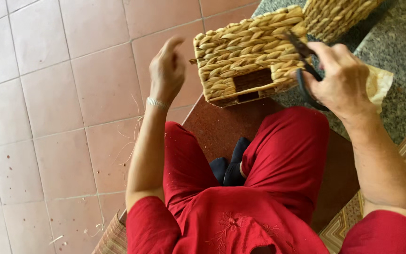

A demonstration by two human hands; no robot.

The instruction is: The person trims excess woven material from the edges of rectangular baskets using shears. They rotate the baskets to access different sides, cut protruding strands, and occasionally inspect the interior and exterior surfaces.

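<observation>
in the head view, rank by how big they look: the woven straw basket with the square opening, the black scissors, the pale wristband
1. Woven straw basket with the square opening
2. Black scissors, partly hidden by the right hand
3. Pale wristband on the left hand's wrist

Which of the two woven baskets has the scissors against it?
The nearer woven basket with the rectangular handle hole; the right hand holds scissors against it. The other basket sits behind, untouched.

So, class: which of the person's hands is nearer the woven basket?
The right. The right hand, holding dark scissors, touches the right end of the basket. The left hand is raised just off its left end, apart.
</observation>
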